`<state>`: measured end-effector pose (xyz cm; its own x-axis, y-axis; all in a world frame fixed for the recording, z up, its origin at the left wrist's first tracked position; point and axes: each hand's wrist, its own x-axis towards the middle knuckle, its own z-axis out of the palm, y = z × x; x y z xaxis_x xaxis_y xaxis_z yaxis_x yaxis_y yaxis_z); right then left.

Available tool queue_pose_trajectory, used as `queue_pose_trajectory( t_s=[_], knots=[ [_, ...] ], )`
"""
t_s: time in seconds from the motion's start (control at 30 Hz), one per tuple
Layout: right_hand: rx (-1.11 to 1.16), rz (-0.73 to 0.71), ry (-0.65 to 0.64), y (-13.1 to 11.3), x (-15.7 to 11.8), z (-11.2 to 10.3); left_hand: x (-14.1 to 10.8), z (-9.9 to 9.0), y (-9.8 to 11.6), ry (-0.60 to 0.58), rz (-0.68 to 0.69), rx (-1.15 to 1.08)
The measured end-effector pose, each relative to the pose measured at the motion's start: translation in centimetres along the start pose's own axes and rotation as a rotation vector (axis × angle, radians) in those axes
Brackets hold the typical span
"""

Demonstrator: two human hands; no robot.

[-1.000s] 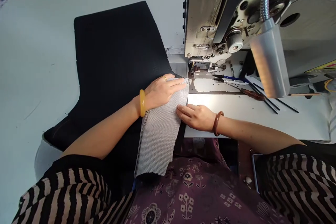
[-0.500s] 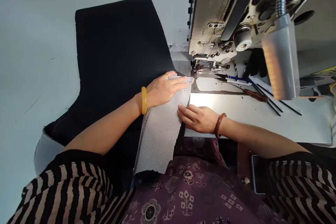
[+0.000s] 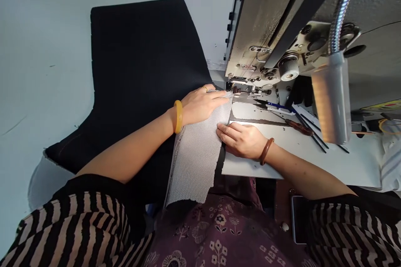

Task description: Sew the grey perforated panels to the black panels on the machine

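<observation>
My left hand [image 3: 202, 105] lies flat on a strip of light grey mesh fabric [image 3: 196, 158], its fingers stretched toward the sewing machine's presser foot [image 3: 234, 89]. Under the strip is a large piece of black fabric [image 3: 147, 54]. At the strip's right edge, my right hand [image 3: 242, 138] has its fingers together and pinches the mesh; the thumb is mostly hidden. The strip's far corner reaches the presser foot, and its near end hangs down by the apron.
The sewing machine head [image 3: 266, 21] stands at the upper right, with a lamp [image 3: 332, 100] on a bendable neck. Thread snips [image 3: 275, 106], a brown-handled tool [image 3: 299, 127] and thin black rods [image 3: 316, 137] lie right of the needle area. A phone [image 3: 299, 219] is below the table edge.
The mesh strip's far corner has come up to the presser foot, and both hands have moved slightly with it. The whole view has also shifted a little.
</observation>
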<state>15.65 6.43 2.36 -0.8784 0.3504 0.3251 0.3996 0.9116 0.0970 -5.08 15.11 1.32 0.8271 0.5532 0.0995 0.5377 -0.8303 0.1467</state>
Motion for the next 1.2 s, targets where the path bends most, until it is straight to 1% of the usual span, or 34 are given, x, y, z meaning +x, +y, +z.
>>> queue_pose_trajectory(
  t_s=[0.1,0.17,0.3,0.47,0.57,0.77,0.9,1.1,1.2],
  knots=[
    [0.019,0.017,-0.025,0.47,-0.06,-0.08,0.54,-0.31,-0.02,-0.071,-0.036,0.023],
    [0.037,0.021,-0.066,0.64,-0.09,-0.04,0.73,-0.49,0.02,-0.080,-0.041,0.026],
    [0.092,0.043,-0.106,0.75,-0.19,0.10,0.92,-0.62,0.22,-0.072,-0.064,0.016],
    [0.121,0.067,-0.086,0.45,-0.30,0.35,0.97,-0.79,0.65,-0.048,-0.117,0.016],
    [0.127,0.077,-0.064,0.33,-0.29,0.38,1.00,-0.94,0.75,-0.038,-0.127,0.027],
    [0.170,0.104,-0.183,0.48,-0.11,0.14,1.22,-0.82,0.33,-0.038,-0.110,0.017],
    [0.216,0.132,-0.170,0.35,-0.09,0.22,1.05,-0.50,0.22,-0.025,-0.101,0.001],
    [0.227,0.156,-0.165,0.16,0.03,0.12,0.82,-0.64,0.57,-0.009,-0.140,0.003],
    [0.243,0.179,-0.208,0.24,0.15,-0.06,1.00,-0.71,0.68,-0.013,-0.139,0.005]
  ],
)
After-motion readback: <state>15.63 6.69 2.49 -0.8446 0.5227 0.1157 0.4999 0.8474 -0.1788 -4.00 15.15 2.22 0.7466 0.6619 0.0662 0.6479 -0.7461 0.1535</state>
